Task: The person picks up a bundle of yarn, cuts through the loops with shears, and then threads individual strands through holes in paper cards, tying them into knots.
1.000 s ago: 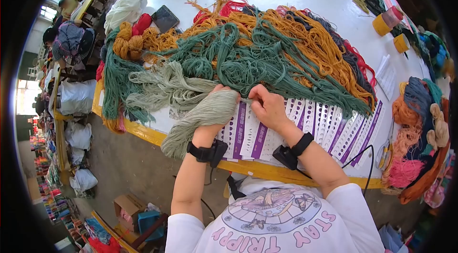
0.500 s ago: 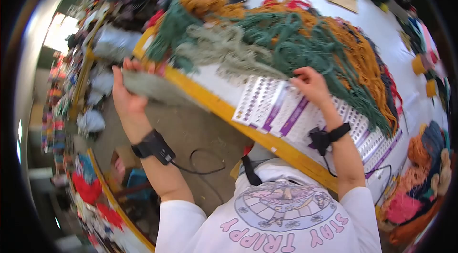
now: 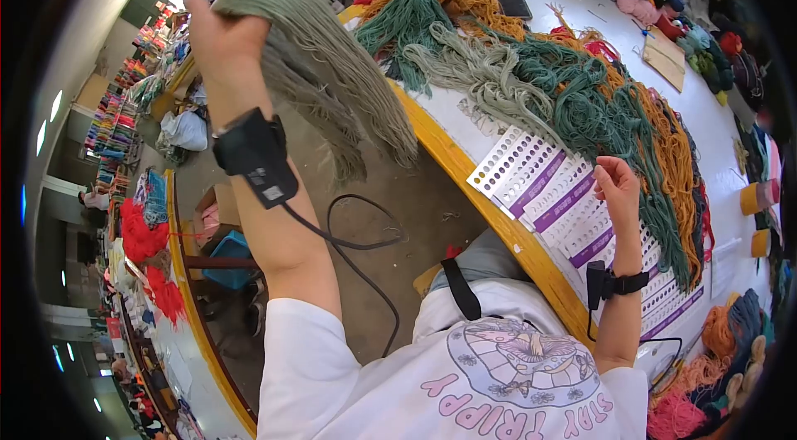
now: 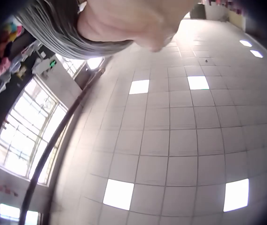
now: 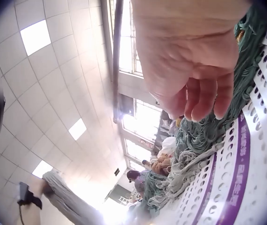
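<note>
A grey-green yarn skein (image 3: 307, 12) is looped over my raised left hand (image 3: 228, 50), out past the table's left edge. Its strands hang down over the floor, and the fingers, partly behind the skein, stick out above it, blurred. My right hand (image 3: 618, 191) hovers over white punched cards with purple bands (image 3: 540, 183), its fingers loosely bent with nothing visible between them. Close beyond it lies tangled dark green yarn (image 3: 581, 91). A loose pale grey-green hank (image 3: 490, 79) lies across the table to the left of that heap.
Mustard yarn (image 3: 656, 124) lies behind the green heap. The table has a yellow edge (image 3: 452, 162). Orange, pink and blue yarn (image 3: 718, 357) is piled at the right. A black cable (image 3: 365, 274) trails from the left wrist camera. Another person sits beyond the table.
My left hand has swung left and up, away from the table, carrying the skein. The right hand has come away from the yarn strand it was holding. The head view has turned left.
</note>
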### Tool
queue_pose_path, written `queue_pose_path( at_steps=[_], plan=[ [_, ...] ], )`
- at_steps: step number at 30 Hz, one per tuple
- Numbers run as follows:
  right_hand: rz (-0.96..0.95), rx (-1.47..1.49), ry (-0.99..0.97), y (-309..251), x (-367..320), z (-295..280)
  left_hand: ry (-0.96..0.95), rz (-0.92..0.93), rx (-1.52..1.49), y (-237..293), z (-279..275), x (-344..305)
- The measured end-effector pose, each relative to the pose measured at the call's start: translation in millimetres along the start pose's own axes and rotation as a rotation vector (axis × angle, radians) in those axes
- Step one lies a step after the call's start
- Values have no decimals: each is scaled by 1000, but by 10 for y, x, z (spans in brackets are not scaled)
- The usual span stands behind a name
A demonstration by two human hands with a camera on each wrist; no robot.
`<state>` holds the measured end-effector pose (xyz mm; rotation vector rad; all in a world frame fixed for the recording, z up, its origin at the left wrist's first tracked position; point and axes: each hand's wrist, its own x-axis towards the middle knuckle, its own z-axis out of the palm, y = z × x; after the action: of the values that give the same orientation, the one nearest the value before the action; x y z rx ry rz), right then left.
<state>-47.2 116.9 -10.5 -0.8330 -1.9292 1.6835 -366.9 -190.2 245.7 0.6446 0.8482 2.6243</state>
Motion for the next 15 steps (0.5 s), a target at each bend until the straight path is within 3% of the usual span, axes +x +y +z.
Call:
queue_pose_path(
  at_steps=[1, 3, 4, 7, 9, 10, 11, 14, 15],
  plan=[
    [-2, 42, 23, -6, -29, 5, 200, 255, 98, -223, 31, -116],
    [-8, 97, 24, -14, -94, 32, 248, 323, 185, -536, -500, -227],
    [-18, 129, 38, -28, -116, 54, 405, 241, 74, -732, -688, -349],
    [-26, 196, -20, -203, -233, 216, 398, -147, -164, -1271, -645, -955],
    [-74, 151, -138, -348, -278, 351, -58, -343, 10, -1534, -392, -1358],
    [-217, 115, -221, -426, -297, 435, -138, -418, 54, -1679, -259, -1463],
    [-182, 73, -315, -585, -362, 499, -218, -491, 101, -1816, -129, -1548],
    [-211, 188, -446, -829, -508, 697, -404, -450, 501, -2085, 221, -1747],
    [-120, 184, -460, -827, -525, 709, -458, -379, 621, -2113, 345, -1762]
  ],
)
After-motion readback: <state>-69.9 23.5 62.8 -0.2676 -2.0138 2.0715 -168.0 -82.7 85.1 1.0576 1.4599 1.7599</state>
